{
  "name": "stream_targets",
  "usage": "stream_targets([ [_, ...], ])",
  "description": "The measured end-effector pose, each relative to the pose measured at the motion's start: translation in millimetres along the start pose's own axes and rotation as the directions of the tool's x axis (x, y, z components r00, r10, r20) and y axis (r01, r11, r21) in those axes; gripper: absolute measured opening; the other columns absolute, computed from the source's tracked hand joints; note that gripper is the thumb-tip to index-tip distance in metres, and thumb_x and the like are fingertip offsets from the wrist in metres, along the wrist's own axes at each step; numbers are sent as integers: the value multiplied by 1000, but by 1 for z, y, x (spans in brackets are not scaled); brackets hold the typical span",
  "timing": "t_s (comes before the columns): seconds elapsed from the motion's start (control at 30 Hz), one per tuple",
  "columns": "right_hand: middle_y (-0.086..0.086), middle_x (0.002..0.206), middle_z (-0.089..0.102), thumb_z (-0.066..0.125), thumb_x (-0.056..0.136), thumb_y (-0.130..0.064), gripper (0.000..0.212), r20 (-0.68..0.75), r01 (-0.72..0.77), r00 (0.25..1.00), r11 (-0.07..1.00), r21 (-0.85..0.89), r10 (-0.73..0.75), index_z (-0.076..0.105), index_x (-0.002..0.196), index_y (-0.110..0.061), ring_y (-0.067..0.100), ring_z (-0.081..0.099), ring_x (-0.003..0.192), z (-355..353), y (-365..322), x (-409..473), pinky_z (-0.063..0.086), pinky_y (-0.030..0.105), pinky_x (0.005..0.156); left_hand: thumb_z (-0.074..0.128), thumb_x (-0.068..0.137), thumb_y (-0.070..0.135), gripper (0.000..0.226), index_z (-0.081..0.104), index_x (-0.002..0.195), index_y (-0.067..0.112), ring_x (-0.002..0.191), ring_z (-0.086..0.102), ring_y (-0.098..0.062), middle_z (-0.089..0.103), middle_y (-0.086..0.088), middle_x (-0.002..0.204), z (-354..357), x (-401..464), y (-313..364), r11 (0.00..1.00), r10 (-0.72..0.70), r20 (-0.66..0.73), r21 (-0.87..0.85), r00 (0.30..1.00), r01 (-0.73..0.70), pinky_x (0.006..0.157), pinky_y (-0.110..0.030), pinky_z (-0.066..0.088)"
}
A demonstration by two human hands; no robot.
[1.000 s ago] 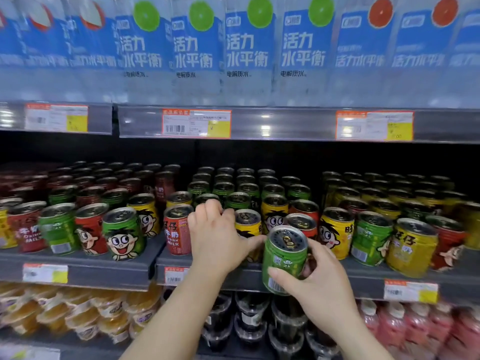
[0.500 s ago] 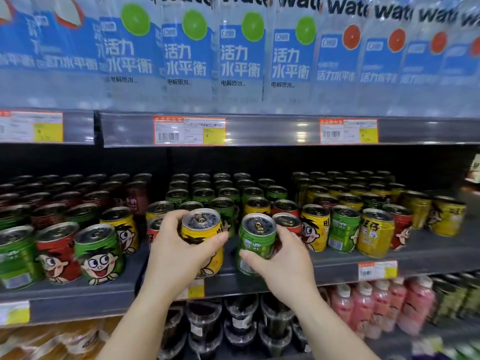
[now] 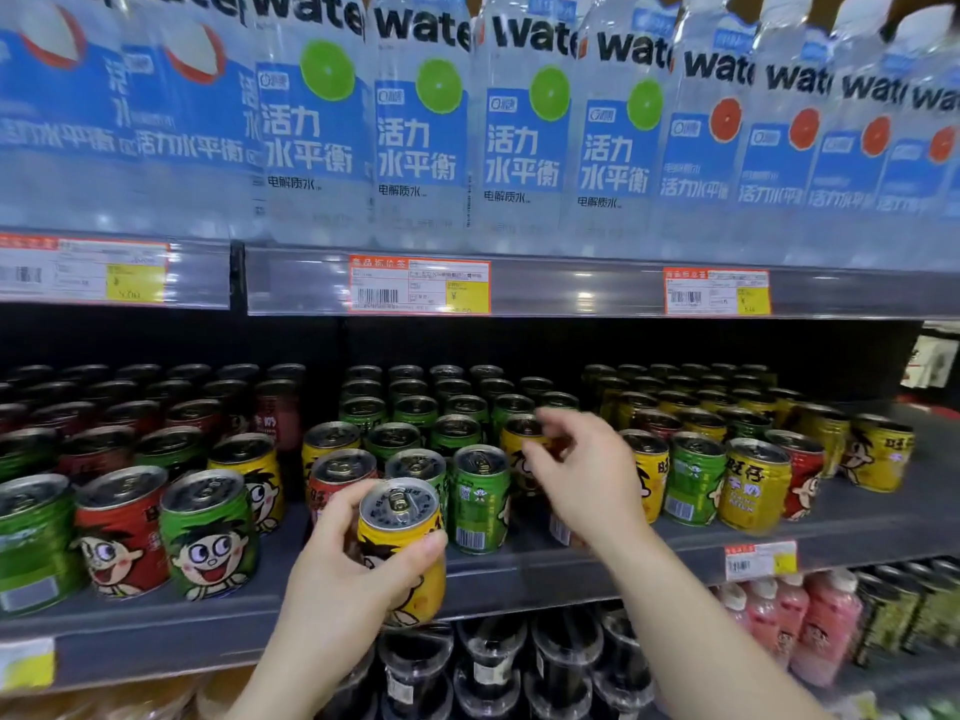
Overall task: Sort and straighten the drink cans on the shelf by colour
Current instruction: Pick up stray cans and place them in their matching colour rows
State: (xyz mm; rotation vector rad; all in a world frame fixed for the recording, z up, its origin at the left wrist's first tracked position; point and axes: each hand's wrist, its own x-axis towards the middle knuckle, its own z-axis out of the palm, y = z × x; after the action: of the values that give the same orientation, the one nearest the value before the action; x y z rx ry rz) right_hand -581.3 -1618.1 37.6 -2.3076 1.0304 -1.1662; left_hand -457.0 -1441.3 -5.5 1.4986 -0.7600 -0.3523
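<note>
Small red, green and yellow cartoon drink cans stand mixed on the grey shelf (image 3: 675, 543). My left hand (image 3: 337, 579) grips a yellow can (image 3: 402, 537), holding it off the shelf in front of the shelf edge. A green can (image 3: 480, 498) stands upright at the shelf front, just right of it. My right hand (image 3: 587, 470) hovers with loosely curved fingers by another yellow can (image 3: 519, 439) in the row behind, holding nothing. Red cans (image 3: 122, 532) crowd the left, green cans (image 3: 415, 407) the middle, yellow cans (image 3: 753, 485) the right.
Large water bottles (image 3: 415, 132) fill the shelf above, with price tags (image 3: 418, 285) on its rail. Below are black lidded cups (image 3: 488, 667) and pink bottles (image 3: 810, 626). The upper shelf leaves little height above the cans.
My right hand has let go of the green can, which now stands on the shelf, and moved up and back to a yellow can. My left hand has drawn its yellow can lower and towards me.
</note>
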Motion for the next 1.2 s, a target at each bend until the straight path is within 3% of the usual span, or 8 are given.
stream_targets([
  [0.23,6,137,46,69,66,-67,79,405,91,908,893,-441,107,48,134,-32,28,39,129,-9,29,79,39,35,102,85,44,41,61,61,101,40,81,65,4,68,23,96,18,2,-2,998,22,76,-64,997,-17,82,-34,52],
  [0.43,6,131,55,63,55,-81,95,485,72,824,796,-601,291,56,126,-18,30,48,121,22,27,104,44,38,96,91,48,34,56,62,93,47,77,64,7,69,25,91,28,3,-8,999,11,86,-44,996,-7,85,-35,50],
  [0.6,2,128,51,73,59,-66,74,393,24,907,911,-411,154,57,123,-32,26,44,122,8,25,86,40,39,100,92,36,50,66,61,94,48,80,66,2,70,22,91,34,4,-12,997,3,78,-77,997,3,84,-37,51],
  [0.8,-12,113,62,81,64,-44,61,79,11,996,970,242,-31,54,116,-30,7,57,105,-49,25,34,48,31,92,88,51,19,56,62,99,32,80,67,-15,70,18,84,65,1,5,993,57,88,-108,995,-48,63,-29,54],
  [0.87,-15,107,65,81,65,-42,53,37,7,999,936,352,-22,54,109,-34,4,61,98,-81,33,14,52,29,88,88,51,17,56,61,97,33,77,66,-1,68,25,82,87,-5,14,990,113,125,-97,986,-101,65,-17,51],
  [0.97,-14,102,68,80,61,-44,51,7,-25,1000,932,362,24,57,106,-36,6,64,94,-130,66,-10,55,32,83,89,52,14,57,57,95,36,73,59,17,60,41,82,128,-17,27,985,160,217,-98,963,-142,61,-1,43],
  [1.1,-13,100,70,80,61,-46,54,-48,-118,990,956,270,135,61,108,-29,5,66,93,-190,138,-19,54,29,82,87,45,35,59,60,97,38,77,67,-2,67,29,89,200,-29,38,983,173,312,-109,934,-146,74,-30,53],
  [1.2,-15,100,69,81,66,-42,51,-114,-200,970,971,131,215,60,110,-27,-6,63,88,-230,208,-9,48,14,75,83,42,45,60,58,96,38,77,63,9,62,37,90,264,-38,47,979,196,326,-110,925,-169,70,-14,49],
])
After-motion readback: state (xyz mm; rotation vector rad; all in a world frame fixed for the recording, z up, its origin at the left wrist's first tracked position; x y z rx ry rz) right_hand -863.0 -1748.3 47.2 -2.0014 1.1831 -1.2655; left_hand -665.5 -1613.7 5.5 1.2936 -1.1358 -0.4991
